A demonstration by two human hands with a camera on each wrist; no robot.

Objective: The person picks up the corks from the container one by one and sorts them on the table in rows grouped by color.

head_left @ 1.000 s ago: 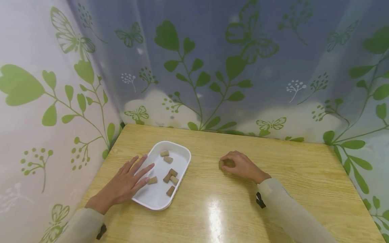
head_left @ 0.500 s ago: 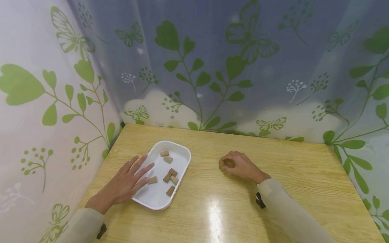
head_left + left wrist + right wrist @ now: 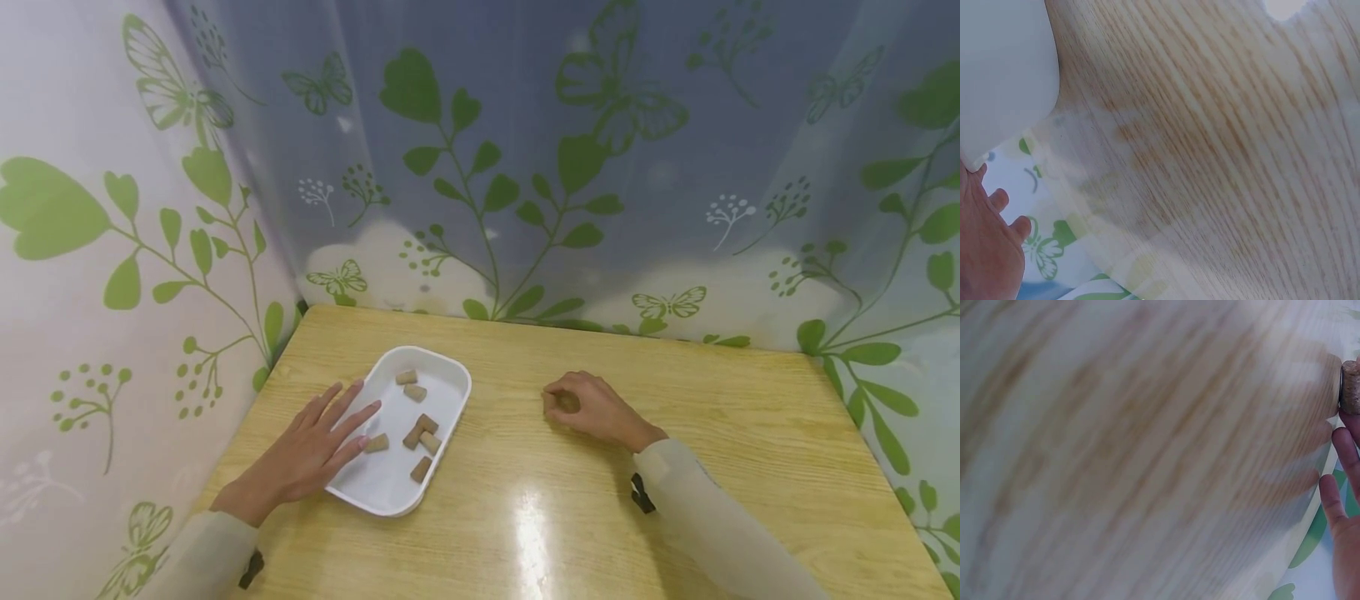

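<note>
In the head view my right hand [image 3: 596, 408] pinches a small brown cork [image 3: 1351, 387] between thumb and fingers, low over the table right of the tray. The right wrist view shows that cork upright at its right edge, with the other fingers spread beside it. My left hand [image 3: 307, 450] lies across the left rim of a white plastic tray [image 3: 397, 500], fingers extended and spread over its inside. Several tan and brown corks [image 3: 415, 392] lie on their sides in the tray; one cork [image 3: 377, 443] is right by the left hand's fingertips.
The tray stands on the left part of a light wood-grain table [image 3: 487, 533]. A curtain [image 3: 525, 167] with green leaves and butterflies hangs along the table's back edge, and a similar pale one [image 3: 112, 333] borders the left side.
</note>
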